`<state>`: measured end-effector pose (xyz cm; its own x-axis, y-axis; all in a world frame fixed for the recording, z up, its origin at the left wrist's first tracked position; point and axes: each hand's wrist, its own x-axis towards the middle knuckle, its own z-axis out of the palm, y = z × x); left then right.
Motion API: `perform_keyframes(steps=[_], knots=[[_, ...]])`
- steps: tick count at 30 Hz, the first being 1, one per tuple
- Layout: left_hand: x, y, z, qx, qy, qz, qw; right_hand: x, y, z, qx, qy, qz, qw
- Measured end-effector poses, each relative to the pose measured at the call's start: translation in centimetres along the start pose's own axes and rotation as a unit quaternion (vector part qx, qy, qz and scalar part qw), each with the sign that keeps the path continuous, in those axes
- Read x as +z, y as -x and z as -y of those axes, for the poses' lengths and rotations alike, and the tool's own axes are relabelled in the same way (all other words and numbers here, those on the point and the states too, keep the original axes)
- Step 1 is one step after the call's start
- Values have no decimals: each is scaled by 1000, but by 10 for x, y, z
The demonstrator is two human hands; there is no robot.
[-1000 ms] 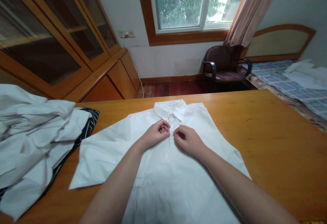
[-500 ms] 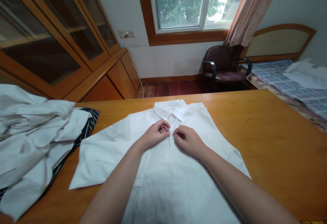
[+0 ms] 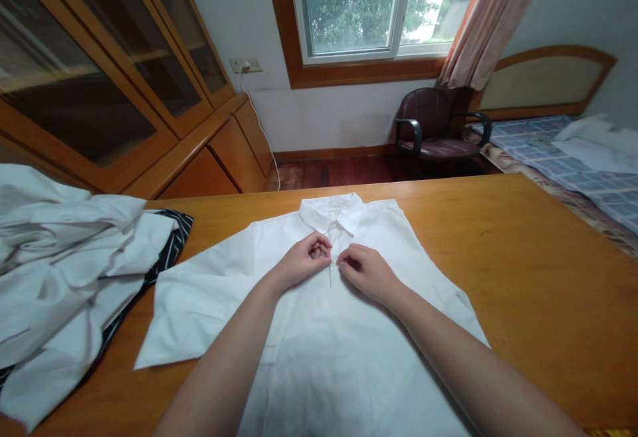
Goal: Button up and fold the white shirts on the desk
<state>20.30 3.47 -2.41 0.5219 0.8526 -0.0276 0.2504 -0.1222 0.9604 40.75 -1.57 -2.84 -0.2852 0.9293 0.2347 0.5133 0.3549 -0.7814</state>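
Observation:
A white shirt (image 3: 319, 350) lies spread front up on a wooden table (image 3: 538, 277), its collar (image 3: 331, 211) toward the far edge. At the front opening below the collar, my left hand (image 3: 306, 258) pinches the edge of the shirt's placket between thumb and fingers. My right hand (image 3: 366, 267) is closed in a pinch just across from it, on the other side of the opening. The fingertips of the two hands are a small gap apart. Any button between them is too small to make out. One short sleeve (image 3: 194, 311) stretches out to the left.
A heap of white clothes (image 3: 64, 258) lies at the table's left on a black patterned cloth (image 3: 174, 231). Beyond the table stand a glass-fronted cabinet (image 3: 109, 65), a dark red armchair (image 3: 428, 125) and a bed (image 3: 563, 151). A white cord (image 3: 262, 125) hangs from a wall socket.

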Motion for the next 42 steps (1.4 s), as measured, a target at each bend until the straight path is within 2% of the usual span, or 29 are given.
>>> perform_keyframes(steps=[12, 20, 24, 29, 32, 36, 42], knots=[[0, 0, 0, -3, 17, 6, 1000, 1, 2, 1, -13, 7, 19, 1000], [-1, -1, 2, -6, 21, 1, 1000, 2, 0, -1, 8, 7, -14, 1000], [0, 0, 1, -16, 28, 0, 999, 4, -1, -2, 51, 7, -10, 999], [0, -1, 1, -18, 50, 1, 999, 4, -1, 0, 45, 35, 14, 998], [-1, -3, 5, -7, 55, -15, 998, 3, -2, 2, 32, 71, 33, 996], [-1, -5, 8, 6, 44, -64, 997, 3, -1, 3, -3, 105, 54, 993], [0, -6, 9, 10, 5, -113, 993, -1, 3, 7, -61, 74, 90, 991]])
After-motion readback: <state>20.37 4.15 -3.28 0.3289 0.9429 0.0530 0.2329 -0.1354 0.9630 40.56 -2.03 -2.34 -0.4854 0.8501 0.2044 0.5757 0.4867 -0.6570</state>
